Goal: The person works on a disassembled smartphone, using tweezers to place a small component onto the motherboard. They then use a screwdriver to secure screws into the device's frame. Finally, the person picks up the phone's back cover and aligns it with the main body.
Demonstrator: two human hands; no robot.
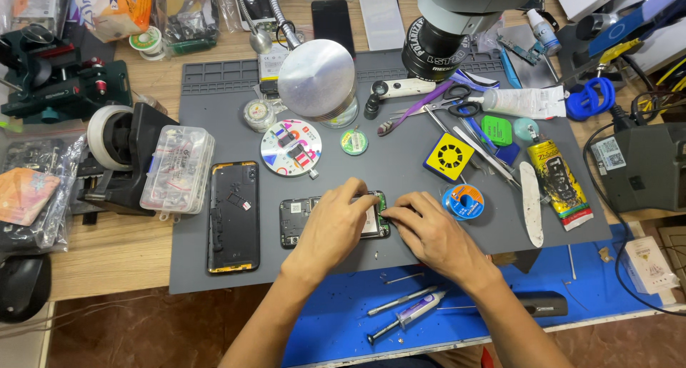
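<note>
An opened smartphone (295, 220) lies flat on the grey work mat (400, 175), its inner parts showing. My left hand (336, 221) rests on top of the phone's middle and holds it down, fingers curled over its upper edge. My right hand (425, 232) touches the phone's right end, where a green circuit board (384, 205) shows, fingertips pinched together. Whether the right fingers hold a small part or tool I cannot tell. A separate black phone back cover (234, 216) lies to the left.
A microscope head (437, 43) and a round lamp (316, 78) hang over the mat. A clear parts box (177, 169), solder wick spool (462, 201), glue tube (559, 182), scissors (450, 100), tweezers and screwdrivers (404, 300) surround the phone. A power unit (639, 168) stands at the right.
</note>
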